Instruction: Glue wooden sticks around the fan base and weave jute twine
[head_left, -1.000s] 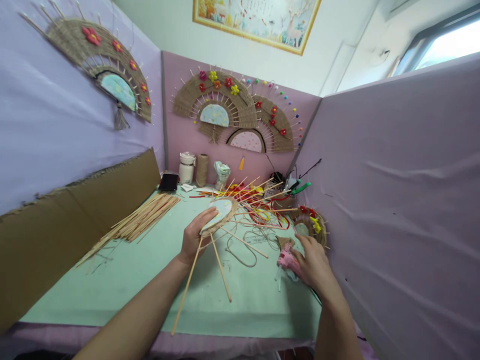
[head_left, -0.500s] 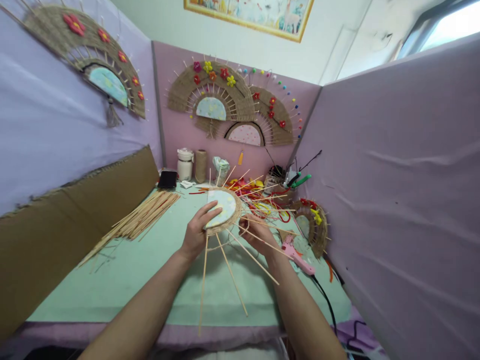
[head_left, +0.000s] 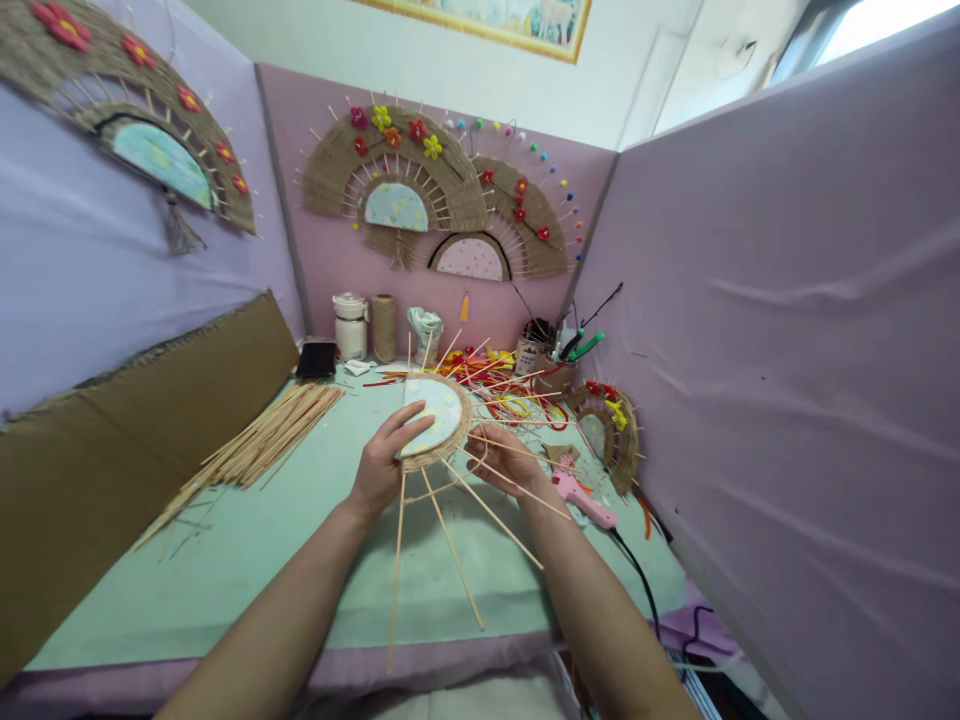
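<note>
My left hand (head_left: 381,463) grips a half-made fan (head_left: 430,414): a pale blue half-disc edged with woven jute, with thin bamboo sticks radiating from it. The thumb lies across the disc's face. My right hand (head_left: 504,462) is under the fan's right side, its fingers curled among the sticks and the jute cord. The fan is held a little above the green table (head_left: 225,560). A pink glue gun (head_left: 581,497) lies on the table just right of my right hand.
A bundle of bamboo sticks (head_left: 255,450) lies at left beside a cardboard sheet (head_left: 135,420). A small finished fan (head_left: 607,430), coloured cords, a tool cup (head_left: 534,355), a twine spool (head_left: 383,328) and a jar (head_left: 349,326) stand at the back. Finished fans hang on the partitions.
My right hand let go of the pink glue gun, left it on the table, and moved left to the fan's sticks. The fan was raised slightly.
</note>
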